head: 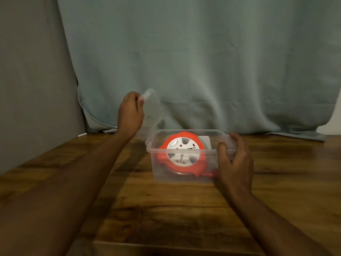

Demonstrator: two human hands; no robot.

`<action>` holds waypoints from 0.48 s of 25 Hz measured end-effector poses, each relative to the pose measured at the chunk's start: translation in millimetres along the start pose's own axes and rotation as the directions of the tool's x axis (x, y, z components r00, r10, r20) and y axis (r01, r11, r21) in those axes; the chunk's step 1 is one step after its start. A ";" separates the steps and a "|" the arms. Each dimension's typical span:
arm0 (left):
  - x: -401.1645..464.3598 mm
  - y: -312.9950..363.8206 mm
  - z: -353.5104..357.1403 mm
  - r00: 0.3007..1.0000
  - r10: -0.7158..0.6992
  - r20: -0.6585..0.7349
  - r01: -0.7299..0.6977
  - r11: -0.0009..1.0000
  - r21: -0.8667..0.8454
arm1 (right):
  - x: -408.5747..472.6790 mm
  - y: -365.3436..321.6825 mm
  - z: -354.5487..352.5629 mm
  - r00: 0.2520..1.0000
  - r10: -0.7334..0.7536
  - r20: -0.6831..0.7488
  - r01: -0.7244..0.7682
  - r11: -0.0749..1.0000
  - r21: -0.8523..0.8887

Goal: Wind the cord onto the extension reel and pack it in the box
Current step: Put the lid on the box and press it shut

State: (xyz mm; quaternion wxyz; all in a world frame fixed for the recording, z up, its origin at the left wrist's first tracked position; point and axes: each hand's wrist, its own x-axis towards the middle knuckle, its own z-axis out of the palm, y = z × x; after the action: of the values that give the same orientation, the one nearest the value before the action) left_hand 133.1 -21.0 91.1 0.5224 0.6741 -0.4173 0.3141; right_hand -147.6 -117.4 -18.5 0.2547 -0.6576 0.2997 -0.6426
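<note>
Fingers (140,99) of the left hand (130,112) pinch the thin, likely flexible clear lid (152,106) by its top edge, while right-hand fingers (222,148) curl round the light box (160,156) holding the orange reel (181,154) between them.

A dark wooden worktop (166,209) with a streaked grain is filling the lower half of the view. A clear plastic box (184,174) is sitting directly on it near the far edge, and the hem of a pale curtain (299,134) is resting on the far right of the worktop.
</note>
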 end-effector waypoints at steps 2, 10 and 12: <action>13.0 31.6 -21.2 0.991 -0.118 -0.062 0.099 0.964 -0.246 | -1.6 -1.7 -0.8 1.000 -0.003 0.021 0.004 1.000 -0.010; -5.1 83.2 -43.3 0.630 -0.632 0.451 0.740 0.312 -0.596 | -9.3 -17.0 -14.6 0.996 -0.081 -0.043 0.084 0.992 0.091; -29.9 75.1 -28.3 0.527 -0.631 0.570 0.842 0.294 -0.453 | -9.8 -14.9 -17.7 0.993 -0.114 -0.029 0.117 0.986 0.115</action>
State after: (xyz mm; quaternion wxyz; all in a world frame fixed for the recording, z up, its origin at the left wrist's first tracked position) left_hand 52.9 5.4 105.9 0.7492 0.5792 -0.2076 -0.2450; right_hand -164.2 -99.2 -13.8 0.2514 -0.6506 0.2259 -0.6801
